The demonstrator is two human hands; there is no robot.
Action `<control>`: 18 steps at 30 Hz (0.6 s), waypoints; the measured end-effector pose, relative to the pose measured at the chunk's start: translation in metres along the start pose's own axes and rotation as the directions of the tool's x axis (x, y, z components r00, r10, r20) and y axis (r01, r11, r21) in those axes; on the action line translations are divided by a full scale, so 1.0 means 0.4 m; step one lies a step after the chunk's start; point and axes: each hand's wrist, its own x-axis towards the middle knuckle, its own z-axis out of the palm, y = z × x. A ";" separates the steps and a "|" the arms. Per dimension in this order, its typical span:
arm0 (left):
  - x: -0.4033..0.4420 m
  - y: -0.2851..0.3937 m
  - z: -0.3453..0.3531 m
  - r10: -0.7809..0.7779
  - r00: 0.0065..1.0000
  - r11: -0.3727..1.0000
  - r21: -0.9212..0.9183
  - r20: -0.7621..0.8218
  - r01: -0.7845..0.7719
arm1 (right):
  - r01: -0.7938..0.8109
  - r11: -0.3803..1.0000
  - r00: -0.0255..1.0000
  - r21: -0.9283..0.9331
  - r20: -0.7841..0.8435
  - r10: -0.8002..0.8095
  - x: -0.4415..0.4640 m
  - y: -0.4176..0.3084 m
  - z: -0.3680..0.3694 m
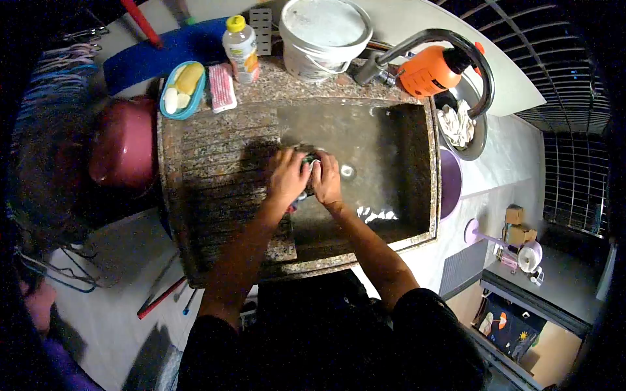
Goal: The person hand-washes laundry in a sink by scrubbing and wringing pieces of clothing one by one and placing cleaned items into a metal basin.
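Both hands meet over the edge between the ridged stone washboard (222,156) and the water-filled basin (391,189) of a granite laundry sink. My left hand (287,176) has its fingers closed on a small bunched wet cloth (300,197), dark with white, red and blue bits. From the other side my right hand (328,177) grips the same cloth, knuckles close to the left ones. Most of the cloth is hidden under the fingers, so its kind does not show.
Along the back rim stand a soap dish (183,90), a pink-and-white brush (222,87), a yellow-capped bottle (242,50), a white bucket (324,39) and an orange spray bottle (427,70). A black faucet (456,38) arches at the back right. A maroon tub (124,143) stands left.
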 end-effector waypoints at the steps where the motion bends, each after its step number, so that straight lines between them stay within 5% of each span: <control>1: 0.009 0.026 0.050 0.012 0.998 1.000 0.001 0.063 -0.012 | 0.050 0.994 0.998 -0.099 -0.033 -0.053 -0.009 0.050 0.002; 3: 0.009 0.026 0.157 0.120 0.991 0.980 0.150 0.064 -0.129 | 0.070 0.970 0.997 -0.235 -0.023 -0.077 -0.017 0.142 0.016; 7: -0.037 0.016 0.254 -0.133 0.970 0.939 0.340 0.204 0.057 | -0.047 0.902 0.988 -0.430 0.112 0.105 -0.014 0.218 0.012; 8: -0.062 0.001 0.306 -0.208 0.967 0.949 0.270 0.148 0.163 | -0.075 0.868 0.976 -0.491 0.141 0.165 -0.015 0.220 0.003; 13: -0.124 -0.044 0.400 -0.267 0.964 0.868 0.439 0.018 0.233 | -0.364 0.620 0.610 -0.695 0.326 0.723 -0.013 0.404 0.069; 15: -0.131 -0.041 0.408 -0.373 0.923 0.851 0.360 -0.097 0.382 | 0.046 0.737 0.958 -0.674 0.238 0.159 -0.117 0.640 0.175; 16: -0.128 -0.039 0.407 -0.424 0.892 0.836 0.312 -0.155 0.452 | 0.215 0.635 0.976 -0.742 0.156 -0.149 -0.171 0.761 0.230; 17: -0.083 0.015 0.323 -0.655 0.755 0.749 0.173 0.046 0.639 | 0.028 0.836 0.981 -0.548 0.177 0.083 -0.155 0.738 0.210; 18: -0.092 -0.003 0.349 -0.753 0.657 0.657 -0.018 0.041 0.754 | -0.232 0.908 0.931 -0.348 0.190 0.311 -0.137 0.706 0.186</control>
